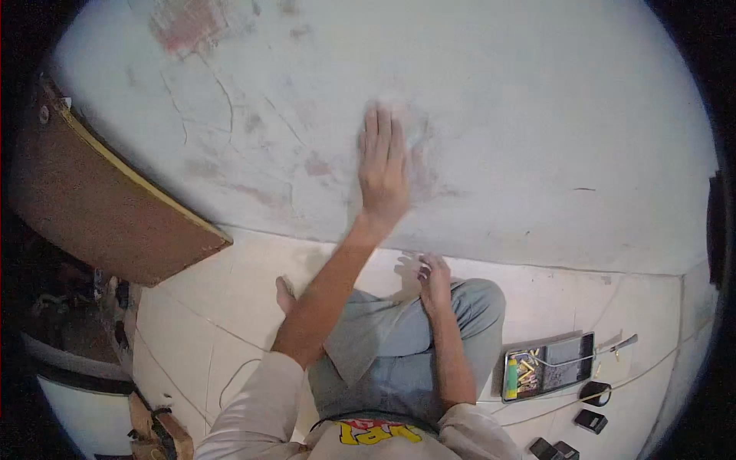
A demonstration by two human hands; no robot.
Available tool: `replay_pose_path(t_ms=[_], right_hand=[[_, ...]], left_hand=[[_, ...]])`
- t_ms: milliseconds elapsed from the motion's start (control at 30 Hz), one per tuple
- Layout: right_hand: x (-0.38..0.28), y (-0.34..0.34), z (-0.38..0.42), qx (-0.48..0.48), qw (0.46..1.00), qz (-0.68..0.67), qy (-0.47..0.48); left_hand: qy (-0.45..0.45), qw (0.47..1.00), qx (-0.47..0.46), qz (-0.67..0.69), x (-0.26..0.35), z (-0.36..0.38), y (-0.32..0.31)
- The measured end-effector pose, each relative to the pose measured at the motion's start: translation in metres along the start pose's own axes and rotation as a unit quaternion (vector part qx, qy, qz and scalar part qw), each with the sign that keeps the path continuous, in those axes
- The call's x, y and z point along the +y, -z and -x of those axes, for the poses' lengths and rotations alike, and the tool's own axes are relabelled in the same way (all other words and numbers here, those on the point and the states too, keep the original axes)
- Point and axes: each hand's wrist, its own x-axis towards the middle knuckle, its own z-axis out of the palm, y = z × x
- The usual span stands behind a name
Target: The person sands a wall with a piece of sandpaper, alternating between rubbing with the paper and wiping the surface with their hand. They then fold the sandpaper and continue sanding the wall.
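I sit on the floor facing a pale, patchy wall point(498, 115). My left hand point(383, 165) lies flat against the wall with its fingers straight and close together; the fingertips look blurred over a lighter rubbed patch. My right hand point(434, 277) rests on my raised knee in grey trousers point(399, 345), fingers curled. Whether something small is pinched in it is too unclear to tell. My bare foot point(285, 294) shows by the base of the wall.
A brown board with a yellow edge point(100, 207) leans at the left. On the tiled floor point(230, 307) to my right lie a flat case point(548, 366) with small yellow pieces, several small black objects point(590, 406) and a thin cable point(652, 368).
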Motion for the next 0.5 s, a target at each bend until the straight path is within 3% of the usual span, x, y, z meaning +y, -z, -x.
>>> replay_pose_path(t_ms=[33, 133, 300, 400, 500], right_hand=[[0.004, 0.004, -0.004, 0.002, 1.000, 0.001, -0.010], [0.010, 0.014, -0.012, -0.026, 0.999, 0.035, 0.025], [0.010, 0.014, -0.011, -0.030, 0.999, 0.019, 0.037], [0.002, 0.004, -0.003, -0.016, 1.000, 0.005, 0.008], [0.010, 0.013, -0.015, -0.019, 0.999, 0.018, 0.019]], left_hand=[[-0.013, 0.999, 0.031, 0.002, 0.002, -0.026, 0.005], [-0.012, 1.000, 0.002, -0.023, 0.004, -0.030, 0.011], [0.058, 0.992, -0.111, -0.013, -0.013, 0.125, -0.006], [0.071, 0.990, -0.120, -0.034, -0.013, 0.118, -0.009], [-0.003, 0.997, -0.079, -0.015, -0.007, 0.023, 0.010]])
